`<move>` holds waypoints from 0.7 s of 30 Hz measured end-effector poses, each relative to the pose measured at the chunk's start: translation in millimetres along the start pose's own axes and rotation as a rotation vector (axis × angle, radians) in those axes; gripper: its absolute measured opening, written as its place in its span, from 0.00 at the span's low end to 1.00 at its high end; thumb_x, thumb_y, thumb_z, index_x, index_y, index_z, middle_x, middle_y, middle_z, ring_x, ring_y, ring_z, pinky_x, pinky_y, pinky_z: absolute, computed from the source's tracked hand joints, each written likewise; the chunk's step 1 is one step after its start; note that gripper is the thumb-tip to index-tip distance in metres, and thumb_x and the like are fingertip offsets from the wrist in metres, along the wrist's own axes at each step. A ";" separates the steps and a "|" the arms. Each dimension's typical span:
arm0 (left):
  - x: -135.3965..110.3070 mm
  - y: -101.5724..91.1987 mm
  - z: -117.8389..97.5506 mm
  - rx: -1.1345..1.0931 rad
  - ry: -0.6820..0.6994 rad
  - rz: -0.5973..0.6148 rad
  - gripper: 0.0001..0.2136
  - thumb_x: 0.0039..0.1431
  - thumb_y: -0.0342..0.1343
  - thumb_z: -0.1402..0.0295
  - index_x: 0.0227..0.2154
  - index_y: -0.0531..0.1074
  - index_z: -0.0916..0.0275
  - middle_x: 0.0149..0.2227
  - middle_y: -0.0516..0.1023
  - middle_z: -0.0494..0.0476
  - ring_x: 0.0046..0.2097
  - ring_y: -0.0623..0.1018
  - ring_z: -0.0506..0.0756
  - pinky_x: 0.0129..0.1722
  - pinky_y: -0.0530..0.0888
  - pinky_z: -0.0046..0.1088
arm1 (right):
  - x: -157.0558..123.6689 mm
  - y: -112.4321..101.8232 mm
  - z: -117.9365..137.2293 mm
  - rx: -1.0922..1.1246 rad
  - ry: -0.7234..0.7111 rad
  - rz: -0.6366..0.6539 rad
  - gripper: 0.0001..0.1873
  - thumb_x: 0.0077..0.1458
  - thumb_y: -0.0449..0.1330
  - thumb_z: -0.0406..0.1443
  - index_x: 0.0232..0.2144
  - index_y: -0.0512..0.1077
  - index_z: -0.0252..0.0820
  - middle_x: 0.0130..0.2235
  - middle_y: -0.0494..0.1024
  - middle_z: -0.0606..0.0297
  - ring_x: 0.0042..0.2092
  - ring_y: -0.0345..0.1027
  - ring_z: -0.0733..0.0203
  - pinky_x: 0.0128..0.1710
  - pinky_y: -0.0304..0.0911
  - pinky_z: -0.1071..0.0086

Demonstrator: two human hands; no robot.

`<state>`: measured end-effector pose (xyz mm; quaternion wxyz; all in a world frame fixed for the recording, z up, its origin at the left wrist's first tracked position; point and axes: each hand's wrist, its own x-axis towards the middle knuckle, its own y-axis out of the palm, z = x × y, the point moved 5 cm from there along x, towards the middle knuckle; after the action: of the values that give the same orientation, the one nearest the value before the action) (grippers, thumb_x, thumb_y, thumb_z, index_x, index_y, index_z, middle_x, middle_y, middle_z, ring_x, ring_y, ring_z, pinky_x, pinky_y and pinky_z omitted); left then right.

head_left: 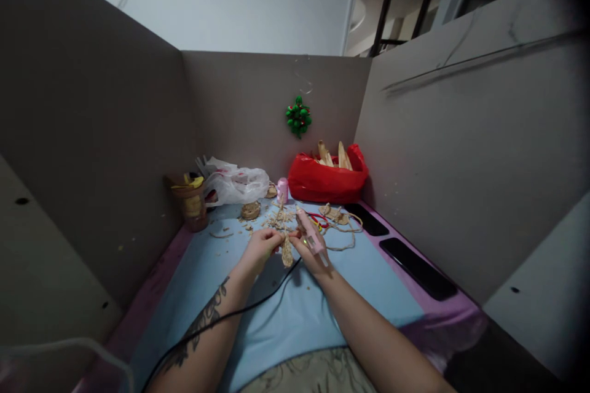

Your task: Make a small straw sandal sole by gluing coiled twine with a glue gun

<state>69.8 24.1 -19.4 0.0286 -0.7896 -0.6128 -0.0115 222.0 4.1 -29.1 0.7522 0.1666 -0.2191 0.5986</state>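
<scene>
My left hand (pixel 260 248) is closed in a pinch on a small straw-coloured woven piece (pixel 287 253) that hangs between both hands over the blue mat (pixel 295 313). My right hand (pixel 310 256) is wrapped round a pink glue gun (pixel 309 231), its nozzle pointing away and to the left, close to the woven piece. The gun's black cord (pixel 249 308) runs back under my left forearm.
Straw scraps and twine (pixel 338 221) lie beyond the hands. A red bag with husks (pixel 327 179), a white plastic bag (pixel 235 184), a brown cup (pixel 191 199) and a pink bottle (pixel 282 190) stand at the back. Two dark phones (pixel 417 267) lie right. Grey partition walls enclose the desk.
</scene>
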 end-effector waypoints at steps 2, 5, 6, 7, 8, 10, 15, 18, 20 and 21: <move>-0.2 0.4 -0.1 -0.010 0.004 0.015 0.15 0.42 0.60 0.57 0.16 0.67 0.63 0.14 0.61 0.44 0.19 0.59 0.45 0.20 0.54 0.23 | -0.3 0.3 0.4 -0.003 -0.007 0.004 0.26 0.47 0.63 0.33 0.51 0.70 0.49 0.38 0.77 0.63 0.36 0.73 0.55 0.39 0.69 0.62; 0.2 1.3 1.1 -0.023 0.006 0.033 0.15 0.43 0.60 0.57 0.16 0.67 0.63 0.14 0.61 0.44 0.19 0.58 0.45 0.20 0.53 0.23 | -0.6 -0.3 -1.0 -0.032 -0.008 0.014 0.30 0.47 0.63 0.33 0.54 0.67 0.51 0.36 0.77 0.64 0.35 0.73 0.55 0.38 0.68 0.62; 0.5 1.6 1.9 -0.024 0.006 0.037 0.14 0.43 0.60 0.58 0.17 0.67 0.63 0.14 0.61 0.44 0.19 0.59 0.45 0.20 0.53 0.23 | -0.6 -0.9 -1.5 -0.048 -0.012 0.016 0.30 0.47 0.63 0.33 0.55 0.67 0.52 0.36 0.77 0.65 0.35 0.73 0.55 0.38 0.68 0.62; 0.8 1.9 2.7 -0.023 0.005 0.038 0.14 0.43 0.60 0.58 0.17 0.67 0.63 0.14 0.62 0.44 0.19 0.59 0.45 0.20 0.53 0.23 | -0.4 -1.5 -1.9 -0.063 -0.020 0.017 0.31 0.47 0.63 0.33 0.55 0.66 0.53 0.36 0.76 0.65 0.35 0.73 0.56 0.38 0.68 0.62; 1.0 2.0 3.5 -0.020 0.003 0.035 0.13 0.43 0.60 0.59 0.17 0.68 0.63 0.14 0.62 0.45 0.19 0.59 0.45 0.20 0.53 0.23 | -0.1 -2.1 -1.9 -0.074 -0.028 0.020 0.32 0.47 0.63 0.33 0.56 0.66 0.53 0.36 0.76 0.65 0.35 0.73 0.56 0.38 0.68 0.62; 1.2 2.0 3.7 -0.013 0.006 0.027 0.12 0.43 0.60 0.60 0.17 0.68 0.63 0.14 0.62 0.45 0.19 0.59 0.45 0.20 0.53 0.23 | 0.7 -2.9 -1.0 -0.072 -0.039 0.021 0.33 0.47 0.63 0.33 0.57 0.65 0.53 0.37 0.76 0.64 0.35 0.72 0.56 0.38 0.68 0.62; -1.9 1.5 -4.0 -0.045 -0.024 0.032 0.15 0.42 0.62 0.57 0.17 0.68 0.63 0.15 0.64 0.46 0.19 0.60 0.46 0.20 0.53 0.23 | 2.8 -0.7 2.6 0.104 0.036 0.025 0.30 0.45 0.66 0.34 0.53 0.68 0.49 0.36 0.77 0.66 0.35 0.72 0.58 0.38 0.67 0.64; -3.3 -2.4 -11.5 -0.080 -0.040 0.020 0.16 0.41 0.63 0.55 0.18 0.69 0.64 0.16 0.65 0.47 0.19 0.60 0.45 0.20 0.52 0.23 | 4.4 0.2 -2.5 0.334 0.168 -0.030 0.23 0.43 0.67 0.36 0.44 0.71 0.46 0.33 0.78 0.68 0.32 0.72 0.59 0.34 0.67 0.66; -2.5 -6.2 -14.7 -0.114 -0.030 0.001 0.17 0.41 0.64 0.55 0.18 0.68 0.64 0.17 0.65 0.47 0.19 0.60 0.45 0.20 0.52 0.23 | 5.7 -1.3 -8.1 0.454 0.222 -0.098 0.20 0.41 0.69 0.37 0.39 0.71 0.45 0.33 0.78 0.68 0.34 0.73 0.59 0.35 0.67 0.66; -1.8 -8.3 -15.4 -0.136 -0.022 -0.013 0.17 0.41 0.64 0.55 0.18 0.68 0.65 0.17 0.65 0.47 0.19 0.60 0.45 0.20 0.52 0.23 | 6.4 -2.4 -10.8 0.490 0.232 -0.126 0.20 0.39 0.69 0.36 0.38 0.71 0.45 0.33 0.79 0.68 0.35 0.74 0.58 0.36 0.67 0.65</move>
<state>61.6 23.6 -3.8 -0.0320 -0.7857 -0.6161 -0.0447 226.9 14.4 -34.8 0.7452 0.2872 0.0308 0.6011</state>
